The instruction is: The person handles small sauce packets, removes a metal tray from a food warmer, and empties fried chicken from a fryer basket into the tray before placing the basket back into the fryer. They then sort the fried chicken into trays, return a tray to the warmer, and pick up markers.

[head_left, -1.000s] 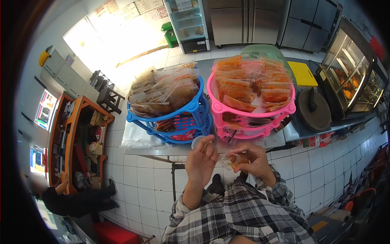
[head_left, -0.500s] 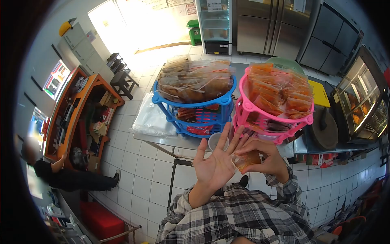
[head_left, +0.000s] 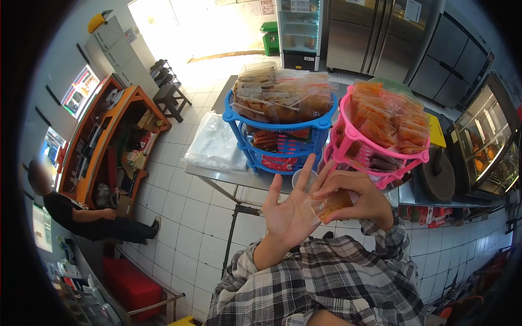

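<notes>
My left hand (head_left: pixel 288 216) is held palm up with its fingers spread. Between thumb and fingers of my right hand (head_left: pixel 365 200) is a small clear plastic sachet (head_left: pixel 336 204) with amber-brown contents; its near end lies against the left palm. Past my left fingertips a round white container (head_left: pixel 302 181) stands partly hidden at the table edge. Beyond it rises a tiered blue basket (head_left: pixel 283 128), its top filled with bags of brown food. To the right, a tiered pink basket (head_left: pixel 375 142) holds many orange-filled packets (head_left: pixel 387 117).
Folded clear plastic bags (head_left: pixel 216 146) lie on the metal table (head_left: pixel 220 185), left of the blue basket. A round dark board (head_left: pixel 438 176) and a glass food cabinet (head_left: pixel 486 141) stand at right. A person (head_left: pixel 81 214) is at the left near an orange shelf (head_left: pixel 133 108).
My view has turned slightly, so the baskets sit further right and higher. The sachet stays in my right hand by the left palm. The person at left has lowered an arm from the shelf.
</notes>
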`<action>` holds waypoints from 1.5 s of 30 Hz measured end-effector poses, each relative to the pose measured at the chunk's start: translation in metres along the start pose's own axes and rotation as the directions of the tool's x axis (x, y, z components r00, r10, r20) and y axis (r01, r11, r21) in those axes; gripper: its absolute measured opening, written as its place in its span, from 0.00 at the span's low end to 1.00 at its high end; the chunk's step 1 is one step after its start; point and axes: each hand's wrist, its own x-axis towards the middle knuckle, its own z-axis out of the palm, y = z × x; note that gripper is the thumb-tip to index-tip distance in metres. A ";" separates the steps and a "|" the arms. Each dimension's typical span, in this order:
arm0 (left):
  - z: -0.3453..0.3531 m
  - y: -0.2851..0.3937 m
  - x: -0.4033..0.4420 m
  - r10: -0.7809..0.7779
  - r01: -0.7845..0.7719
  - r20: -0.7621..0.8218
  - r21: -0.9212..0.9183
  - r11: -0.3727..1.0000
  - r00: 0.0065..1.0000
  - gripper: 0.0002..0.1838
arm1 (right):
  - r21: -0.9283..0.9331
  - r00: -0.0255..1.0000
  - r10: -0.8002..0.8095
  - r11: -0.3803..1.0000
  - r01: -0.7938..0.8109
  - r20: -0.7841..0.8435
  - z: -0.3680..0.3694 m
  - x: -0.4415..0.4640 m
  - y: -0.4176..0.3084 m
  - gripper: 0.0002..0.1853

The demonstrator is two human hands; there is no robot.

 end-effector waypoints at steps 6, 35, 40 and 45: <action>0.001 0.001 0.000 -0.026 0.026 0.009 0.039 0.999 1.000 0.36 | 0.038 0.999 0.017 0.999 -0.019 0.050 -0.002 0.005 -0.004 0.23; -0.007 -0.004 0.005 -0.054 0.055 0.019 -0.041 0.998 0.998 0.35 | -0.122 0.973 0.104 0.989 -0.080 0.206 -0.023 0.016 -0.009 0.25; -0.007 -0.002 0.006 -0.043 0.043 0.008 -0.019 0.999 0.999 0.34 | -0.117 0.971 0.079 0.992 -0.053 0.224 -0.023 0.020 -0.007 0.25; -0.011 -0.003 0.007 -0.053 0.058 0.060 -0.078 0.995 0.997 0.35 | -0.111 0.967 0.101 0.991 -0.077 0.232 -0.024 0.022 -0.006 0.24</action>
